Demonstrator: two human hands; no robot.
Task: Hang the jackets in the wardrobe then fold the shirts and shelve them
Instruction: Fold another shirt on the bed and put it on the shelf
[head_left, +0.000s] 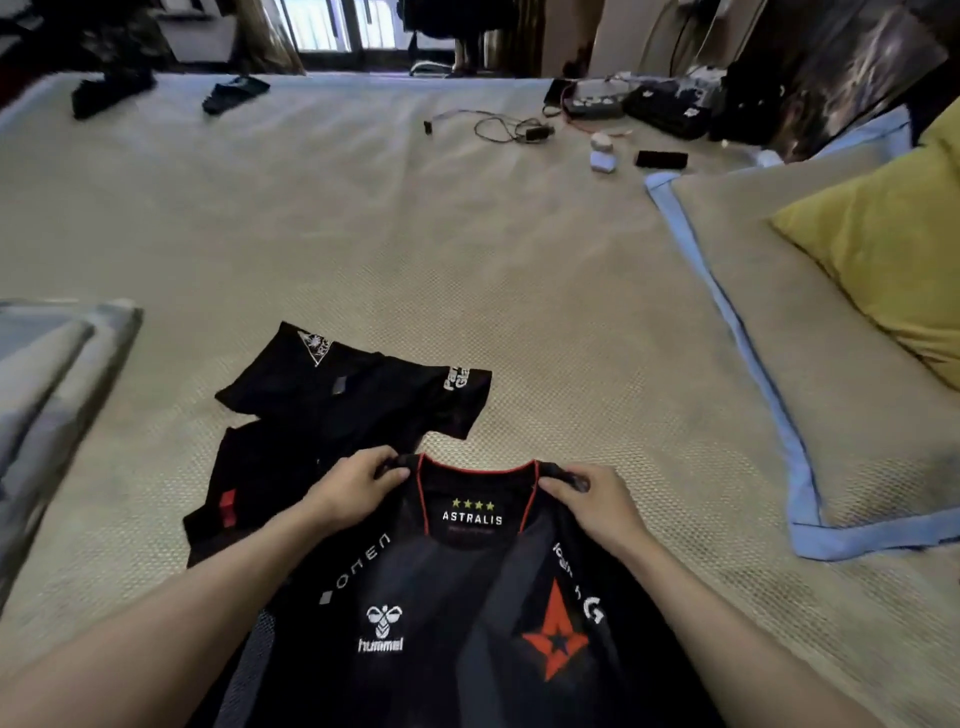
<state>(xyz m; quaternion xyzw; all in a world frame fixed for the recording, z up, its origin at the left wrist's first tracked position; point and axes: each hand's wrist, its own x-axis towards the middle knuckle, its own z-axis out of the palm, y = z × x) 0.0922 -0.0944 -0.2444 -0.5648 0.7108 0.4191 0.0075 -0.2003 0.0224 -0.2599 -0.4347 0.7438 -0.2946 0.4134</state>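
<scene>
A black jersey (457, 597) with a red-trimmed collar, white logos and a red star emblem hangs in front of me, chest side facing me. My left hand (353, 488) pinches its left shoulder seam beside the collar. My right hand (592, 499) pinches the right shoulder seam. A second black shirt (332, 405) lies spread and rumpled on the bed just beyond and left of my hands, one sleeve pointing right.
The beige bed cover (467, 260) stretches ahead. A folded grey-blue blanket (47, 374) lies at the left edge. A blue-edged pillow (831, 389) and yellow cushion (893, 260) sit right. Cables (504, 127), a phone (661, 159) and dark clothes (111, 91) lie far back.
</scene>
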